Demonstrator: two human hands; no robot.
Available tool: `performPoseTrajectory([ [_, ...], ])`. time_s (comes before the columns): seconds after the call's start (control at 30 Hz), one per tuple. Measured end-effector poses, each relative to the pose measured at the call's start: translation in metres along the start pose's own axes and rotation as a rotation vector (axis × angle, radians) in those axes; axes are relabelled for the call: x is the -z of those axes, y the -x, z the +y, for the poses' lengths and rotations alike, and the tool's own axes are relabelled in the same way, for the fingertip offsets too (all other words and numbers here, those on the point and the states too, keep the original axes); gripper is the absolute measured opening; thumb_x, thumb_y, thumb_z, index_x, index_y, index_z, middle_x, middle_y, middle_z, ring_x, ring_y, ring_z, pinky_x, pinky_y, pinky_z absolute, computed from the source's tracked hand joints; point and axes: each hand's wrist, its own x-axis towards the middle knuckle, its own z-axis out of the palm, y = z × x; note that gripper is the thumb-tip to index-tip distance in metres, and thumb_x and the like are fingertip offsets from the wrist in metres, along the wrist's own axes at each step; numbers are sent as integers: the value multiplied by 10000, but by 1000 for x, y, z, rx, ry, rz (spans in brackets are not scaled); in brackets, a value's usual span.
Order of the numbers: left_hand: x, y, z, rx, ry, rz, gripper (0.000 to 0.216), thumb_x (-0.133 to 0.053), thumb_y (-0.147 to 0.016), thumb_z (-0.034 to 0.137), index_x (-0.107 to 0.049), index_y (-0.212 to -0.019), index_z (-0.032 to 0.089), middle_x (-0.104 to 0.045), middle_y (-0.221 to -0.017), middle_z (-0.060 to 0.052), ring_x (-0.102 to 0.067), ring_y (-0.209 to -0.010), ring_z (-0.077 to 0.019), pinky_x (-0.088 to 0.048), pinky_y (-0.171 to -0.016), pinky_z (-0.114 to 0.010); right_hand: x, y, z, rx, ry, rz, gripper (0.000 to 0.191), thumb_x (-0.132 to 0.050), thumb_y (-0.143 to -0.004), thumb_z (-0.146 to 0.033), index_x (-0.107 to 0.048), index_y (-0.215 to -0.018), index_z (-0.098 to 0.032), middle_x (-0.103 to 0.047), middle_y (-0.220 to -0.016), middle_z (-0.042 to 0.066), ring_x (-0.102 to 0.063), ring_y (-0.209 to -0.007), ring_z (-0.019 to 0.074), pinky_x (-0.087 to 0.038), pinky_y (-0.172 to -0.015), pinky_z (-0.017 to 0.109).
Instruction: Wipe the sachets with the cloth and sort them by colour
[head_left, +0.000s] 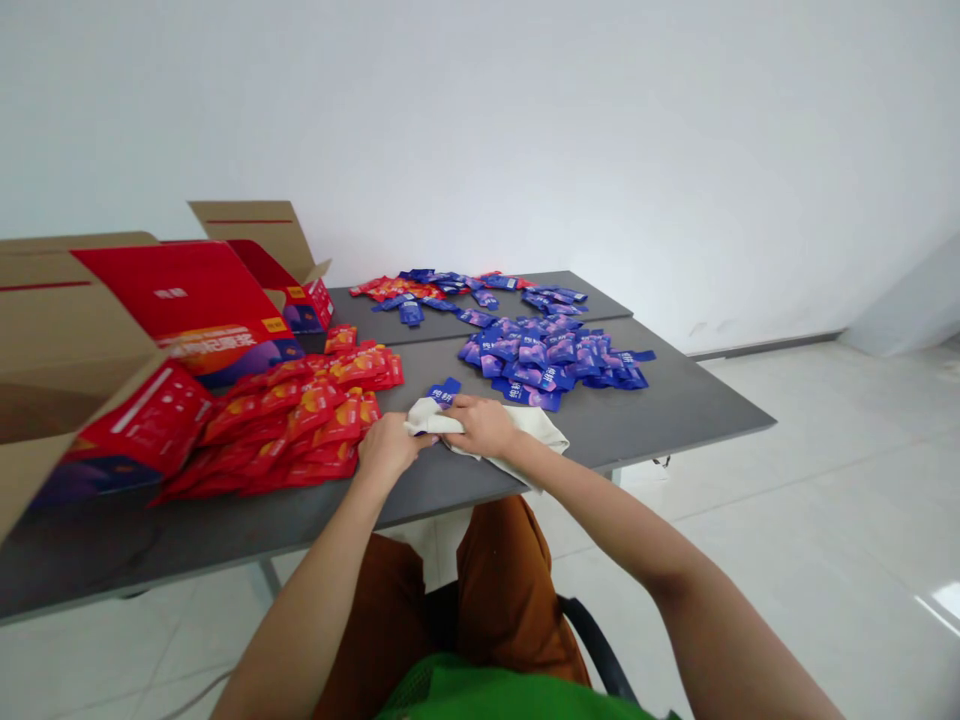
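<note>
At the table's front edge, a white cloth (541,428) is bunched under and around my right hand (480,426), whose fingers are closed on it. The cloth is folded over a blue sachet, of which only a dark strip shows by my left fingertips. My left hand (391,446) pinches that sachet's end at the cloth's left side; its fingers are partly hidden. Just beyond the cloth lies another blue sachet (444,390), flat on the table. A pile of red sachets (300,415) is left of my left hand, and a heap of blue sachets (551,352) lies beyond my right hand.
Two opened red cartons stand on the left, a near one (187,310) and a farther one (315,300) with raised flaps. Mixed red and blue sachets (450,288) lie at the back of the grey table (697,405). A white wall (600,130) stands behind it.
</note>
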Motion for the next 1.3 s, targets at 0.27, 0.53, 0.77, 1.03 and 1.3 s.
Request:
performPoseTrajectory([
  [0.27,6,4,13,44,-169,-58,549,-583,-776,604,-628,-1152,207,-735,-824,-116,-663,-998,-284,-470,-779,-351,-7,-47,-1,-240,35,-56,465,-377,-947,-552,-669,-1165,-263,-650,-1119,93,-633,-999,236,-462,-792,299],
  [0.53,-6,-6,5,53,-146,-96,404,-559,-806,565,-664,-1003,228,-700,-640,-47,-685,-853,-247,-449,-694,-319,-10,-50,-1,-39,5,-81,505,-415,-913,-622,-715,-1023,-232,-671,-1089,76,-651,-951,218,-466,-732,266],
  [0.77,-14,-8,-3,-35,-169,-27,418,-517,-815,596,-670,-949,231,-675,-597,-32,-683,-801,-237,-444,-677,-298,-23,-43,-12,-203,37,19,537,-406,-899,-646,-706,-1036,-223,-678,-1093,97,-652,-971,241,-493,-779,309],
  [1.03,-5,-4,6,-8,-194,-44,419,-570,-785,603,-655,-962,233,-702,-640,-59,-670,-941,-277,-461,-736,-338,-14,-59,9,-496,61,33,611,-397,-899,-663,-711,-1065,-165,-675,-1129,158,-641,-1028,265,-500,-820,328],
  [1.3,-1,1,10,-39,-238,-52,338,-585,-812,490,-664,-976,205,-708,-664,-73,-677,-939,-257,-472,-736,-325,-17,-38,0,-49,36,3,510,-401,-913,-632,-706,-1033,-241,-666,-1112,65,-644,-973,216,-468,-777,275],
])
